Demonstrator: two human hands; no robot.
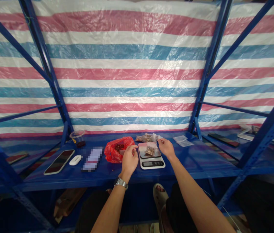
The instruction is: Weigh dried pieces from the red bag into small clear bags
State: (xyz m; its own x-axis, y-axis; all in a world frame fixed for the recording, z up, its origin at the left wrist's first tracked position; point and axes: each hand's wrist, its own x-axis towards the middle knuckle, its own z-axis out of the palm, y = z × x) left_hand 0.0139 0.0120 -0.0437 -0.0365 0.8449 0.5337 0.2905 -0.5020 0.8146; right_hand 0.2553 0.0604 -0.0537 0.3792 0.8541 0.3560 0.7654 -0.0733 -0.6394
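A small white kitchen scale sits on the blue shelf with a little clear bag of brown bits on its pan. My left hand, a watch on its wrist, hovers at the scale's left edge beside a red plastic bag holding dark red bits; its fingers are curled and what they pinch is too small to tell. My right hand is at the scale's far right corner, fingertips pinched on the edge of a small clear bag.
A phone, a white earbud case and a blurred card lie to the left. A clear cup stands by the blue upright. Filled clear bags and empty ones lie behind the scale. A striped tarp backs the shelf.
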